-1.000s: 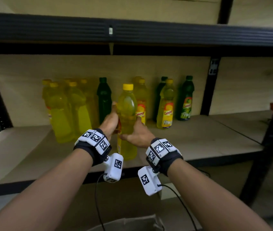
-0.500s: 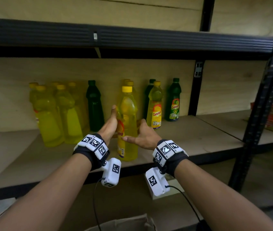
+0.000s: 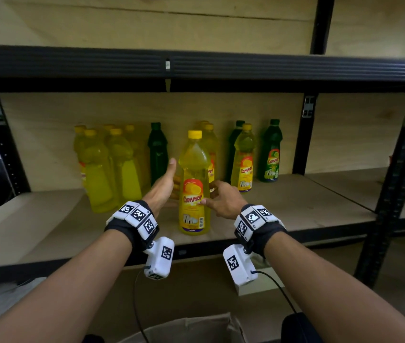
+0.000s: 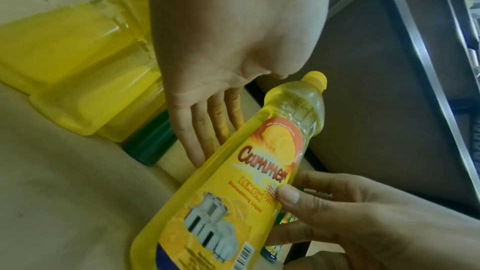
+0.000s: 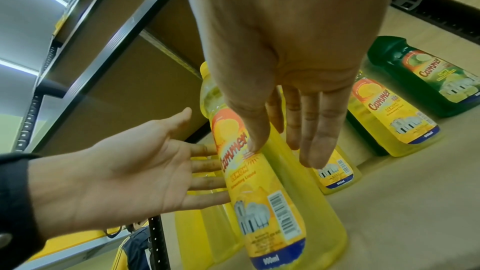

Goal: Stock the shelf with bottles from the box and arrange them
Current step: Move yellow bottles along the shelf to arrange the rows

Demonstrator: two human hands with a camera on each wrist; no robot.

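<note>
- Yellow is the colour up front: your yellow bottle [image 3: 194, 184] stands upright near the front edge of the shelf [image 3: 295, 209], label facing you, well forward of the rest.
- Your left hand [image 3: 162, 188] is spread flat, fingers straight, lying along the bottle's left flank; from the left wrist view the fingers [image 4: 207, 128] run just behind it, and I can't tell whether they touch.
- Your right hand [image 3: 223, 201] is open too, the thumb [image 4: 287, 193] resting on the label and the other fingers straight behind the bottle. Neither hand has a real grip.
- Behind, toward the back edge, stands a cluster of yellow bottles [image 3: 107, 167] on the left, one dark green bottle [image 3: 157, 152] beside them, then more yellow and green bottles [image 3: 270, 152] to the right.
- Down at the bottom of the head view, the rim of the cardboard box [image 3: 186, 328] shows.
- My read: this is the arranging step, squaring one placed bottle.
- Next, you likely want to slide it back in line with its yellow neighbours, pushing low so it does not tip, then reach down to the box for another.
</note>
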